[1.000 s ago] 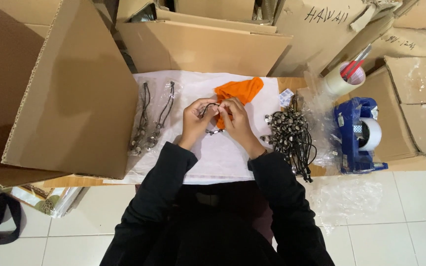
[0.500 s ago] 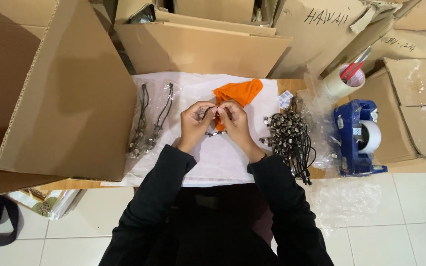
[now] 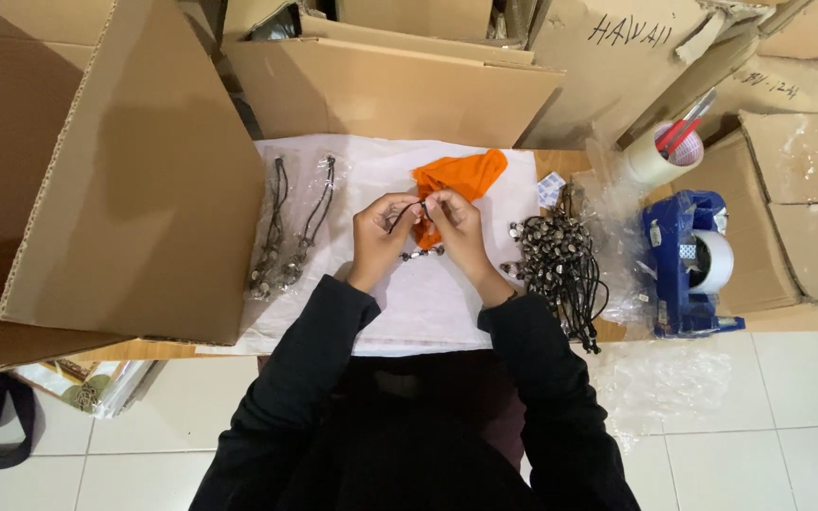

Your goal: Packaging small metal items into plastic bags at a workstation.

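Note:
My left hand (image 3: 380, 237) and my right hand (image 3: 456, 230) meet over the white paper sheet (image 3: 428, 303), both pinching the black cord of a beaded necklace (image 3: 418, 252) whose pale beads hang below my fingers. Just behind my hands lies an orange cloth (image 3: 456, 180). A heap of similar black-corded necklaces (image 3: 553, 265) lies to the right of my right hand. Two necklaces in clear bags (image 3: 292, 227) lie to the left of my left hand.
A big open cardboard box (image 3: 115, 180) stands at the left, its flap over the table edge. More cardboard boxes (image 3: 381, 85) line the back and right. A blue tape dispenser (image 3: 688, 265), a tape roll holding red pens (image 3: 660, 156) and loose clear plastic (image 3: 655, 378) sit right.
My hands stay together over the sheet, working the cord; they have shifted only slightly. Nothing else on the table has moved.

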